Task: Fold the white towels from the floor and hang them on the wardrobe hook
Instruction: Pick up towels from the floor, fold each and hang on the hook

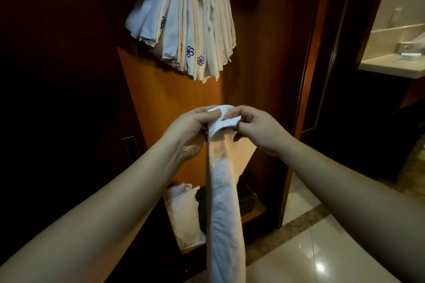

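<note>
**A:** In front of the wardrobe (259, 57), both hands were up on the same towel (224, 190). The left hand (190, 130) had its thumb and fingers pinched on the top end, and the right hand (257, 130) pinched that same end from the other side, fingertips nearly touching the left thumb. So both were grasping cloth, neither one loose.

**B:** And the rest of the towel?

**A:** It hung straight down below the grip in one long narrow strip, folded lengthwise, running out of the bottom of the shot. The top end curled over between the two hands.

**B:** Where was the stack?

**A:** Well above the grip, a bit to the left. A fat bundle (184, 20) of folded towels was draped over something up there, but the hook itself was buried under them, couldn't see it. A few had little blue and purple flower logos near their lower edges.

**B:** Anything down low?

**A:** Below the grip and left of the hanging strip, a pale bag or cloth (184, 211) leaned in the wardrobe's bottom, can't tell which. Shiny floor tiles (310, 248) lay down to the right.
</note>
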A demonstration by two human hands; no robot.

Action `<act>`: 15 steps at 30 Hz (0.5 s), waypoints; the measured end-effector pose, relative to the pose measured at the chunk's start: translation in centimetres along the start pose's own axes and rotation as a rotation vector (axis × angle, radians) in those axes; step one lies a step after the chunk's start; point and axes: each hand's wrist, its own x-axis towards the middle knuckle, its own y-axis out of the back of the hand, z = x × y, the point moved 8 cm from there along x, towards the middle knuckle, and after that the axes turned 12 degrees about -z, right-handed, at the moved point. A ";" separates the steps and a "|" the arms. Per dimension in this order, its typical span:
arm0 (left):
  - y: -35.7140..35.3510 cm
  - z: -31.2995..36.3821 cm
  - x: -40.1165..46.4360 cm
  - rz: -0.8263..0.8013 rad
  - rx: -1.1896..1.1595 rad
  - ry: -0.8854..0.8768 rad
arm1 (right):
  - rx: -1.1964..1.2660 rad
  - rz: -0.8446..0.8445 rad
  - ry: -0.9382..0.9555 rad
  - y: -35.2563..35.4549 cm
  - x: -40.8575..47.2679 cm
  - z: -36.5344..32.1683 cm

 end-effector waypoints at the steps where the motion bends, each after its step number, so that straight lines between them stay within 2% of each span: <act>1: -0.2 0.0 0.1 -0.017 -0.015 -0.015 | -0.014 0.026 0.013 0.3 0.1 -0.3; 15: -2.5 0.5 0.5 -0.074 -0.123 -0.219 | -0.051 0.249 0.114 2.7 -0.5 -2.5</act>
